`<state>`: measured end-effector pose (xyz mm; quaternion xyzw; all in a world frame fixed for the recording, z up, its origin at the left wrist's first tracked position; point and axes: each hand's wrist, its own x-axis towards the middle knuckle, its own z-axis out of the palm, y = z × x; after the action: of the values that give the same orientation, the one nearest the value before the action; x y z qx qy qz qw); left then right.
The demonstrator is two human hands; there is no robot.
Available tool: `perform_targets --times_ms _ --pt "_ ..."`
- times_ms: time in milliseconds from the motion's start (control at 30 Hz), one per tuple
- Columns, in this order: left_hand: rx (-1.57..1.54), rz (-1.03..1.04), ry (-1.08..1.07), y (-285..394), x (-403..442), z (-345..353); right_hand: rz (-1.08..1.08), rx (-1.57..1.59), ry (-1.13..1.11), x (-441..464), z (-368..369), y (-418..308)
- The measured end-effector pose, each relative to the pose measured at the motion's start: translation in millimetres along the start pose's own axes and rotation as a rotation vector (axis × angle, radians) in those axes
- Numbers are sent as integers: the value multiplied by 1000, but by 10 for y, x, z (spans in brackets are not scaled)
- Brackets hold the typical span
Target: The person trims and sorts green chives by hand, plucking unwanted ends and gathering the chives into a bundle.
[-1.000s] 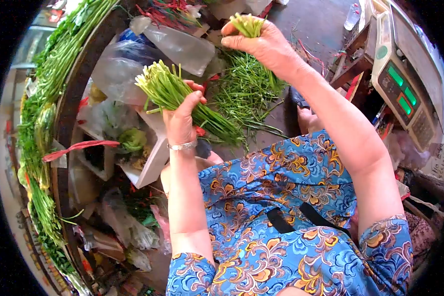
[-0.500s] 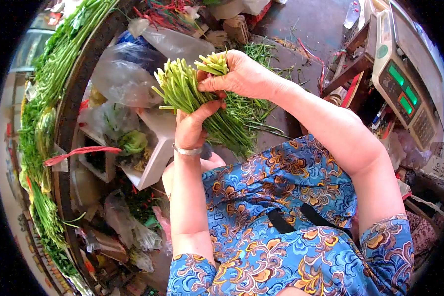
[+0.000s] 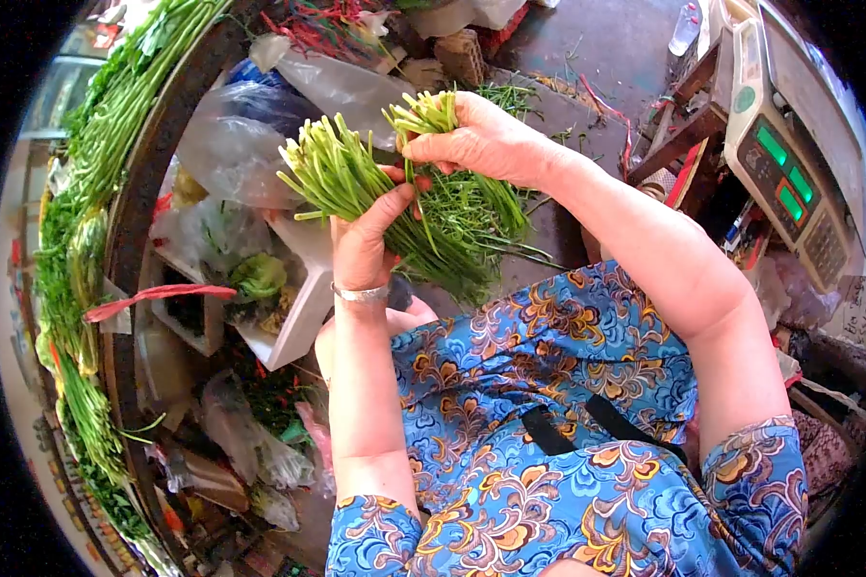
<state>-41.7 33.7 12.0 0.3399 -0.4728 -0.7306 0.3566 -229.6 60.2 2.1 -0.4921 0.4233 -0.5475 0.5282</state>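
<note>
My left hand (image 3: 364,248) is closed around a thick bunch of green vegetable stems (image 3: 329,168). Their pale cut ends fan out above the thumb, and the leafy ends hang down to the right, close to my lap. In my right hand (image 3: 486,142) a smaller bunch of the same stems (image 3: 421,115) is pinched between thumb and fingers, just right of the larger bunch. Some fingers of both hands are hidden behind the stems. Behind and below the hands lies a loose heap of thin greens (image 3: 510,96).
A digital scale (image 3: 784,173) with lit green digits stands at the right. Long green vegetables (image 3: 115,163) line the curved shelf edge on the left. Plastic bags (image 3: 241,139), a white foam box (image 3: 298,313) and a red strip (image 3: 159,301) lie between.
My hands have moved apart: the left with the larger bunch slightly left, the right with the smaller bunch slightly right. A wider gap shows between the two bunches.
</note>
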Motion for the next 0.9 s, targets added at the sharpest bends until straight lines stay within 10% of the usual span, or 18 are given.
perform_targets --times_ms 700,900 --pt "457 -107 -44 -301 -173 -180 52 -84 245 -318 -247 150" --pt "550 -267 82 -279 -400 -383 141 340 452 -379 -640 367"
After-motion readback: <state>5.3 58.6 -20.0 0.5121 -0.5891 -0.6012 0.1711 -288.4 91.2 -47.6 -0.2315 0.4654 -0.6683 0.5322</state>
